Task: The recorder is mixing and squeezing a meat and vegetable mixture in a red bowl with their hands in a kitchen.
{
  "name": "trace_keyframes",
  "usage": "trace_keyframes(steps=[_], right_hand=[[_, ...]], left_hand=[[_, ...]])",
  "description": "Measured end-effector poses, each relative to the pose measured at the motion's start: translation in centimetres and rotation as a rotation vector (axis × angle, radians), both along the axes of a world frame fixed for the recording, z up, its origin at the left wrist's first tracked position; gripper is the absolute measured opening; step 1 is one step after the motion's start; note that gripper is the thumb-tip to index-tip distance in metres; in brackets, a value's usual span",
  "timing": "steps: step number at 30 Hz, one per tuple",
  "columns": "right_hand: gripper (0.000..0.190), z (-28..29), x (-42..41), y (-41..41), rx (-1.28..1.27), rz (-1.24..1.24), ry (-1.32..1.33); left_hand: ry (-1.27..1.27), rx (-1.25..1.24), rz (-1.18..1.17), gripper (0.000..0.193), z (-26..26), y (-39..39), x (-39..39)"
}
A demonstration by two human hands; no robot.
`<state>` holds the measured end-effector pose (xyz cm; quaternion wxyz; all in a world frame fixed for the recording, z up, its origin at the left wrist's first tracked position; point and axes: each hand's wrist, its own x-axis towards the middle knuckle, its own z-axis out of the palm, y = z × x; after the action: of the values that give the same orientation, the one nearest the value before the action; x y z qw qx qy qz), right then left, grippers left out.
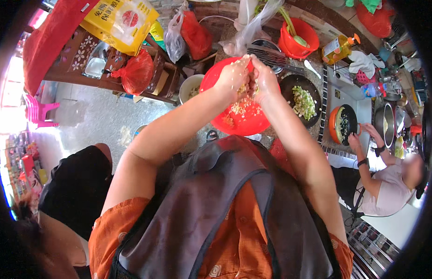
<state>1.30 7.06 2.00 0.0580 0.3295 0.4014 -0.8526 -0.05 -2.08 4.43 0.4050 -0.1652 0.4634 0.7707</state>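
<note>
My left hand [234,77] and my right hand [265,79] meet over a red plastic basin [251,125]. Pressed between my curled fingers is a clump of finely chopped food [250,86], mostly covered by the hands. Pale bits cling to the skin. More chopped pale bits [241,107] lie scattered on the basin's bottom. To the right, a dark round pan [292,89] holds diced pale-green vegetable [304,103]. Behind my right hand rests a dark-bladed cleaver [294,69], beside a white spoon [312,68].
A white bowl [184,89] stands left of the basin. At the right sink, another person [385,185] handles an orange pan [334,125]. Another person [76,181] is at lower left. Behind are a red bucket [289,45] and a yellow pump bottle [336,50]; a red bag [137,71] hangs left.
</note>
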Motion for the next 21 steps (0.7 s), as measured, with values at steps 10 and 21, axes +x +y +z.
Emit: trace_keyframes(steps=[10,21], right_hand=[[0.029,4.1,-0.4,1.3,0.062,0.152,0.052],[0.023,6.1,0.4,0.8,-0.032,0.144,0.048]], left_hand=[[0.098,0.033,-0.164,0.034,3.3,-1.3,-1.4],[0.096,0.007,-0.156,0.039,5.1,-1.3,-1.0]])
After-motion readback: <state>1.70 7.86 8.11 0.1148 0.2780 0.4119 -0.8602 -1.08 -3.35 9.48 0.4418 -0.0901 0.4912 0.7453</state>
